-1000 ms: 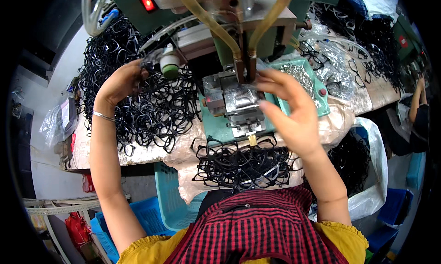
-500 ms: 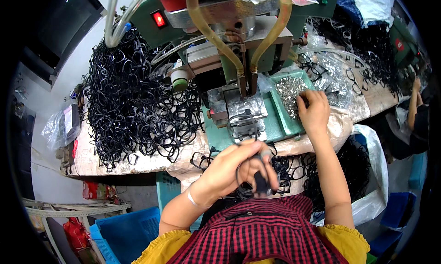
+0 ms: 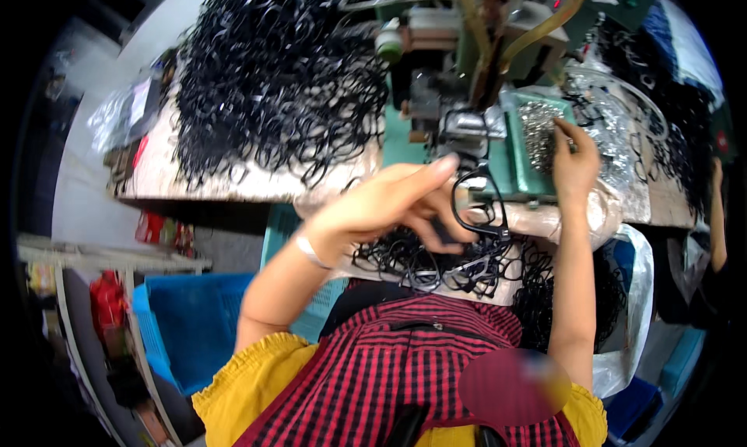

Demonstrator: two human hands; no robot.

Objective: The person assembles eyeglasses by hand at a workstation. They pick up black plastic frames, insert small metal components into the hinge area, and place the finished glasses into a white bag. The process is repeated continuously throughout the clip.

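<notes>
My left hand (image 3: 389,206) is over the front of the bench, thumb and fingers spread and blurred. A black eyeglass frame (image 3: 504,213) hangs right by its fingertips, above a heap of frames (image 3: 475,268); whether the fingers still touch it I cannot tell. Behind it, another black frame (image 3: 485,151) sits at the metal fixture (image 3: 428,97) of a green bench press. My right hand (image 3: 577,163) reaches to a green tray (image 3: 537,186) of small metal parts (image 3: 541,132), fingertips curled together at their right side. What lies between those fingertips is too small to make out.
A large pile of black frames (image 3: 264,97) covers the bench's left side. Clear plastic bags (image 3: 611,128) lie right of the tray. Below the bench edge are a blue crate (image 3: 194,330) and a white sack (image 3: 640,291) with black frames. Another person's arm (image 3: 717,221) shows far right.
The view has shifted, so the bench sits higher and further right. My left hand has spread its fingers around the frame it held. My right hand stays at the metal parts.
</notes>
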